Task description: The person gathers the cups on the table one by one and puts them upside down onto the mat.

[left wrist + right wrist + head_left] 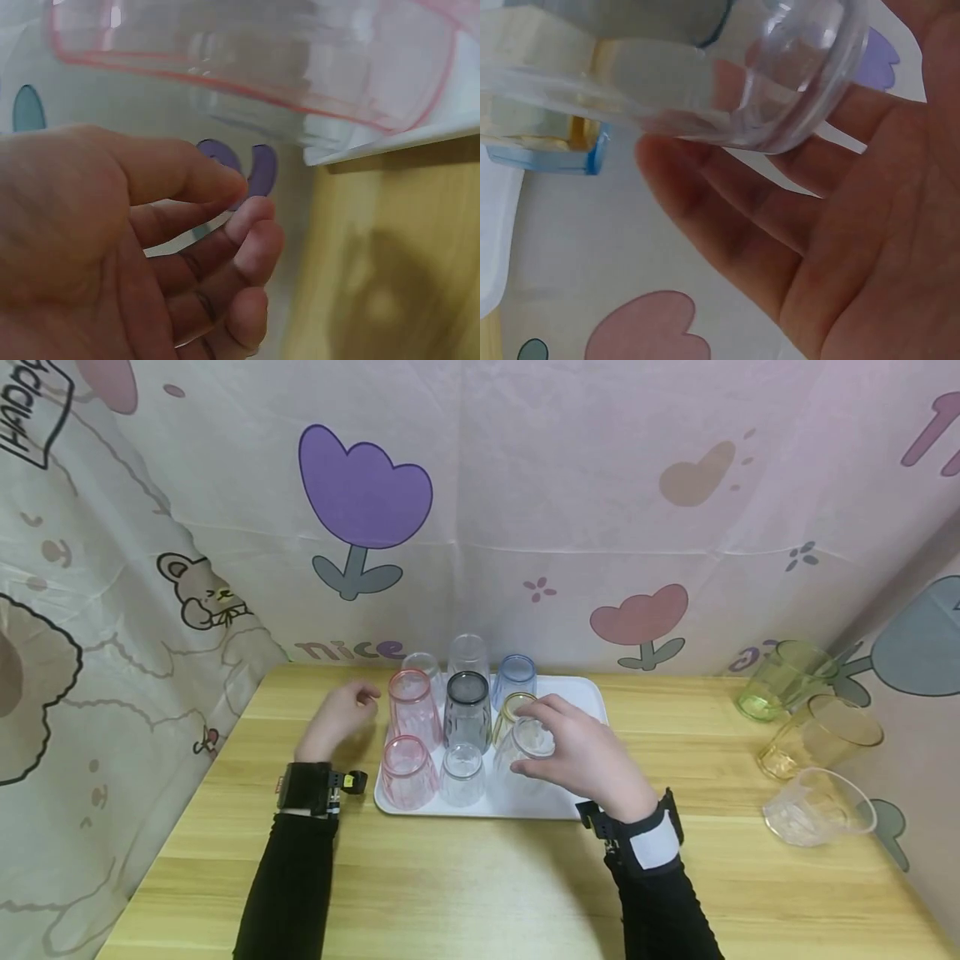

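Observation:
My right hand (588, 752) has its thumb and fingers around a clear glass (780, 67) at the front right of a white tray (592, 693). That glass stands base up beside a smaller clear glass (462, 777). Just behind it is a yellow-tinted glass (504, 720), partly covered by the fingers. My left hand (341, 718) hovers left of the tray, fingers loosely curled with nothing between them. Nearest to it are two pink glasses, a rear one (415, 714) and a front one (408, 777). A grey glass (467, 718) stands mid-tray.
A blue glass (516, 681) and two clear glasses, one at left (423, 668) and one in the middle (468, 652), form the tray's back row. On the wooden table (465, 885) at right stand a green glass (780, 685), an amber glass (817, 735) and a clear glass (806, 814). A printed curtain (517, 510) hangs behind.

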Available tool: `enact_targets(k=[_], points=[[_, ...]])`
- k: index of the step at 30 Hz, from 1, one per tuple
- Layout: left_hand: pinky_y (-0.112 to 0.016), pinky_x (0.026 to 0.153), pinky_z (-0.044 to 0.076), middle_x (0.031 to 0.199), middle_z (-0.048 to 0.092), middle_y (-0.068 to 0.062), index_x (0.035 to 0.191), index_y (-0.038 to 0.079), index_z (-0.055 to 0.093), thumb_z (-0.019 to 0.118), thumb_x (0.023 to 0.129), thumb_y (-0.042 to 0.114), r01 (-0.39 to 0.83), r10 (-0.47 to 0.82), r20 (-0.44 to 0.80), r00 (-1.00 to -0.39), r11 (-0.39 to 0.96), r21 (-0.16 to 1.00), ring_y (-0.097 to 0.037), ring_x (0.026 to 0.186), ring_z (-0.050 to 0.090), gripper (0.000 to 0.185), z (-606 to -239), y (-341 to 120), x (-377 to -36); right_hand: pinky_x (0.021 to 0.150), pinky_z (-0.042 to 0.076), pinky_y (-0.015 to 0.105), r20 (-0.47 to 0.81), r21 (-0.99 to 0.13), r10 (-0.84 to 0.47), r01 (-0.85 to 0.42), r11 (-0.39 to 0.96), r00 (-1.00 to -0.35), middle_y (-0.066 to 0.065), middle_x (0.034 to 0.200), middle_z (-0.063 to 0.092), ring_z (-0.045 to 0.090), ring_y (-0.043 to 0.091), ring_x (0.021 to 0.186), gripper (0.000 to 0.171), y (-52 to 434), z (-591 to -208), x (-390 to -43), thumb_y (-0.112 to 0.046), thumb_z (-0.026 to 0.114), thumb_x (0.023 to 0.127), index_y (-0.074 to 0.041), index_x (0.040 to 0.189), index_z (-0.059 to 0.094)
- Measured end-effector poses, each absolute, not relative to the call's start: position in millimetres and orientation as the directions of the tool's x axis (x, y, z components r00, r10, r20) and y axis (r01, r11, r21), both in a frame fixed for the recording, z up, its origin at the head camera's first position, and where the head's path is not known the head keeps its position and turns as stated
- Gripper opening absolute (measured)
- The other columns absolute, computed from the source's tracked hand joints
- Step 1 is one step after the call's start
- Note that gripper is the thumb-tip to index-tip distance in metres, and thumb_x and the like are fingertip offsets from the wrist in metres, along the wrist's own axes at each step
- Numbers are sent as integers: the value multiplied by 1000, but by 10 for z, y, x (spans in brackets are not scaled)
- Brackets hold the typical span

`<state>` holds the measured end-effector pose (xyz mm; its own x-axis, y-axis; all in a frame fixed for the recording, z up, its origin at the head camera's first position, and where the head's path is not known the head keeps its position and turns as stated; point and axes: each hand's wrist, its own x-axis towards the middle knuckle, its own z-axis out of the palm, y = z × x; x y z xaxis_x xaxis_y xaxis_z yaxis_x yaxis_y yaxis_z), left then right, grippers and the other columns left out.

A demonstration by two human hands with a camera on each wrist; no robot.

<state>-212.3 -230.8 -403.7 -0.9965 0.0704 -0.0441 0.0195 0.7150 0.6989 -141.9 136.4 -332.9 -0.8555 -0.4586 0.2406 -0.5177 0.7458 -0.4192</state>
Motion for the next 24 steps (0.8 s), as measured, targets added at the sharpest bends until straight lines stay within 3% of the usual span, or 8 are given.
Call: enact_targets(k=[9,17,24], points=[[-58,107,47,128,64,-25,133,-3,58,63,100,15,0,118,-121,-986,716,698,-43,122,59,37,-4243,-2238,-2196,88,58,48,104,-381,-498,-497,779,-861,2,124,65,67,27,108,62,1262,-3479,-1483,-26,95,70,-13,125,69],[-55,103,50,123,65,-26,130,-6,58,65,96,8,-4,119,-126,-985,710,705,-42,117,61,38,-4296,-2187,-2227,86,58,49,47,-370,-503,-483,794,-863,4,122,65,68,27,106,59,1185,-3588,-1528,-19,95,67,-14,121,69],[-38,77,62,120,63,-27,130,-8,55,64,96,2,-64,103,-167,-981,637,768,-32,93,68,37,-4316,-2158,-2222,80,58,47,39,-357,-517,-495,792,-855,4,118,64,66,24,99,61,1135,-3634,-1539,-17,96,65,-14,119,69]])
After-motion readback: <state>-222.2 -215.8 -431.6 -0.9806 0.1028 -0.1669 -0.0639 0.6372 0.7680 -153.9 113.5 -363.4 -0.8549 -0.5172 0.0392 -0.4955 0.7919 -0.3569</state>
